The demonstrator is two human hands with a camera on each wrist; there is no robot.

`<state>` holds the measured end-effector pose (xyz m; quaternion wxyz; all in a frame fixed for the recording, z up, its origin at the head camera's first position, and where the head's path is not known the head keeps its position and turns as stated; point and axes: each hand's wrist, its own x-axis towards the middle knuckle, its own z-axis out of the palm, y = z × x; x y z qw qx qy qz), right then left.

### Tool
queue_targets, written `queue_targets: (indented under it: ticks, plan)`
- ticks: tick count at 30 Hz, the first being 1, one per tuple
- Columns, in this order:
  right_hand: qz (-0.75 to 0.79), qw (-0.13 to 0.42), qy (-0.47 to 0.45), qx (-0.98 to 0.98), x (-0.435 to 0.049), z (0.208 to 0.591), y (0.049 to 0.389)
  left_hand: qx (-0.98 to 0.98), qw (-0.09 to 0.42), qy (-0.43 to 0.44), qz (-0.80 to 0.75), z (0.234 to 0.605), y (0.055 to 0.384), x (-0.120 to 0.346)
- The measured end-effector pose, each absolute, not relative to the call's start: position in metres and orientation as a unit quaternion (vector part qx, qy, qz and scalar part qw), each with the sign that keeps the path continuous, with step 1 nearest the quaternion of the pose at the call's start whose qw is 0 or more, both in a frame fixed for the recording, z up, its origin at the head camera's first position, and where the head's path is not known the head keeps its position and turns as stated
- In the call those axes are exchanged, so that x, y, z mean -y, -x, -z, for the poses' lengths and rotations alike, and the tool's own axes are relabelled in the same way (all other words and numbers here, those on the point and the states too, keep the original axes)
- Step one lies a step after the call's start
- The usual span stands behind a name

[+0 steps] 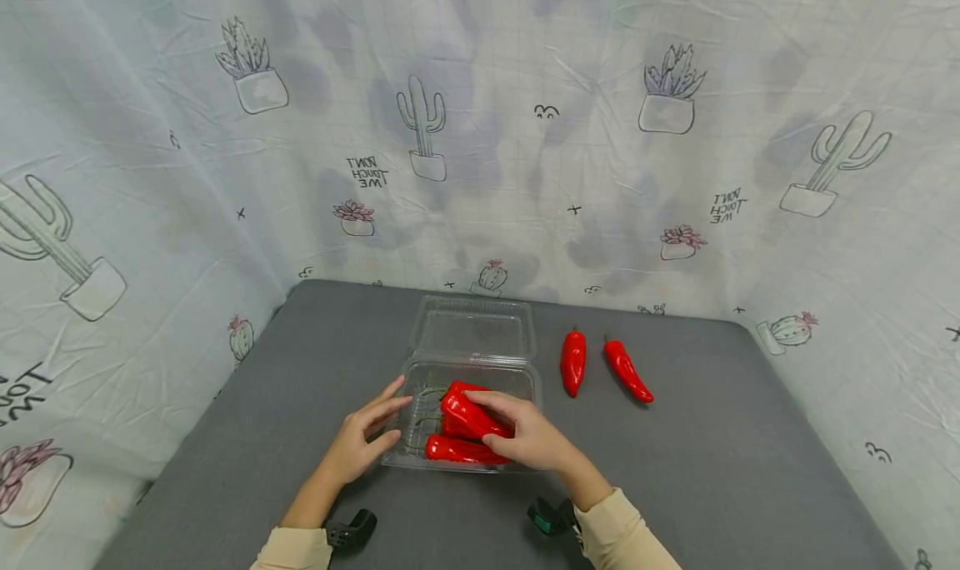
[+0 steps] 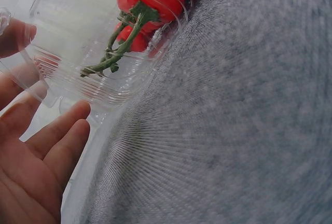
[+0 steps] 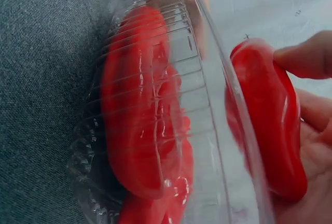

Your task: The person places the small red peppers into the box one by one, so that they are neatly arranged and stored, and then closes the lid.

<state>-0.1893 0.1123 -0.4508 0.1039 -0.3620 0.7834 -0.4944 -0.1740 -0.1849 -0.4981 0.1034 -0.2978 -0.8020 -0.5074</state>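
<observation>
A clear plastic clamshell box (image 1: 517,380) lies with its hinged lid (image 1: 474,328) folded back, away from me. Above the box's base, my right hand (image 1: 536,438) holds a red pepper (image 1: 461,405) between thumb and fingers; the right wrist view shows this pepper (image 3: 270,115) higher than the ones inside. Another red pepper (image 1: 453,449) lies along the box's near side, its green stem (image 2: 124,45) pointing left. More red shows beneath the held one, partly hidden. At the box's left wall, my left hand (image 1: 356,445) has its fingers spread, gripping nothing; the fingertips are at the plastic.
Two more red peppers lie apart on the grey tabletop (image 1: 720,470) right of the box: one nearly straight (image 1: 573,363), one slanted (image 1: 628,372). A cactus-print cloth (image 1: 495,195) hangs behind the table and along both sides.
</observation>
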Motion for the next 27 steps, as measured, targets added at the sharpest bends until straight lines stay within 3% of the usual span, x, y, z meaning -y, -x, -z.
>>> queue_targets:
  ticks: [9, 20, 27]
  plan:
    - [0.436, 0.139, 0.379, -0.804, -0.107, 0.449, 0.191, 0.799, 0.105, 0.301, 0.510, 0.483, 0.168, 0.181]
    - [0.378, 0.168, 0.404, -0.816, -0.102, 0.450, 0.195, 0.797, 0.107, 0.300, 0.513, 0.517, 0.181, 0.190]
    - [0.353, 0.172, 0.405, -0.826, -0.101, 0.451, 0.196, 0.793, 0.105, 0.305, 0.516, 0.519, 0.182, 0.190]
